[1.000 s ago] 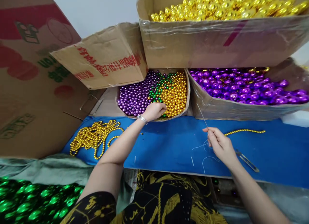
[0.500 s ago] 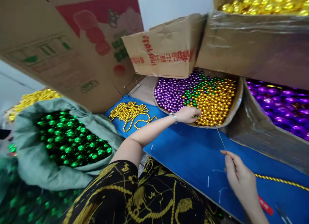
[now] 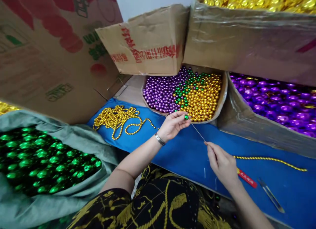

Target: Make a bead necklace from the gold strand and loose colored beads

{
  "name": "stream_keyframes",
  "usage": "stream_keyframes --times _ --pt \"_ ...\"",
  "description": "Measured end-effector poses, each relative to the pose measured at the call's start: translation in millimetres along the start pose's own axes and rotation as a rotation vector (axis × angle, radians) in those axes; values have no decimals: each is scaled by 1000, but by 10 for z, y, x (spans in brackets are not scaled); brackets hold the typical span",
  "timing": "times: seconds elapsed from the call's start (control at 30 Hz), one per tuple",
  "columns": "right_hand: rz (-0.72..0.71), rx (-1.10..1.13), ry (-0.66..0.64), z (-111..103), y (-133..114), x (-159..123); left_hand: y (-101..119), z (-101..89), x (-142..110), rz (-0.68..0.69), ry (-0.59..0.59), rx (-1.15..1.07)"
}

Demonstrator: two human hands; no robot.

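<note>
Between the fingertips of my left hand (image 3: 174,125) is a green bead (image 3: 186,117), just in front of a box of small beads. My right hand (image 3: 221,161) pinches a thin needle (image 3: 198,132), whose far tip points up and left, close to the left fingers. The bead box holds purple beads (image 3: 160,94), green beads (image 3: 181,94) and gold beads (image 3: 203,99). A gold bead strand (image 3: 116,120) lies piled on the blue cloth (image 3: 177,155) to the left. Whether the needle tip touches the green bead is hard to tell.
A gold twisted cord (image 3: 269,158), a red-handled item (image 3: 247,178) and metal tweezers (image 3: 271,195) lie at the right. Cardboard boxes of large purple balls (image 3: 278,103) and gold balls (image 3: 266,0) stand beyond. A cloth sack (image 3: 108,163) of green balls sits at the left.
My left hand has come out of the bead box with a green bead. My right hand has brought the needle closer to it. The view has shifted to the right.
</note>
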State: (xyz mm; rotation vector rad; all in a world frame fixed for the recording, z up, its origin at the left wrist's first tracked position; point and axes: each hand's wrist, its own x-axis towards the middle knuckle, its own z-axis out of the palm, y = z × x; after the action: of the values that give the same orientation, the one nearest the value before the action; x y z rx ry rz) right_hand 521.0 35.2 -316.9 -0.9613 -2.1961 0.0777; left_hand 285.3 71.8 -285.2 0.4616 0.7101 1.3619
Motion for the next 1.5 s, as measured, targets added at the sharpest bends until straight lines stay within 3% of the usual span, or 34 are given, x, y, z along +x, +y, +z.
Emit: stream_keyframes --times 0.3,0.7,0.93,1.03,1.13,1.27,1.4,1.5 --pt "-20 -68 -11 -29 -28 -40 -26 57 -28 10 97 -58" --pt "77 -116 -74 -94 -28 -93 -27 54 -91 31 12 85" --pt "90 -118 -37 -107 -33 -135 -88 149 -124 107 -76 210" --pt "121 -79 10 -98 -65 -114 -193 241 -140 75 -137 269" --pt "161 28 83 -145 -50 -89 -222 377 -114 6 -243 354" --pt "232 87 174 -267 63 -133 -55 703 69 88 -327 444" --pt "281 105 225 -324 183 -238 60 1233 511 252 -427 653" --pt "314 115 240 -322 220 -293 -81 1676 1011 402 -614 1012"
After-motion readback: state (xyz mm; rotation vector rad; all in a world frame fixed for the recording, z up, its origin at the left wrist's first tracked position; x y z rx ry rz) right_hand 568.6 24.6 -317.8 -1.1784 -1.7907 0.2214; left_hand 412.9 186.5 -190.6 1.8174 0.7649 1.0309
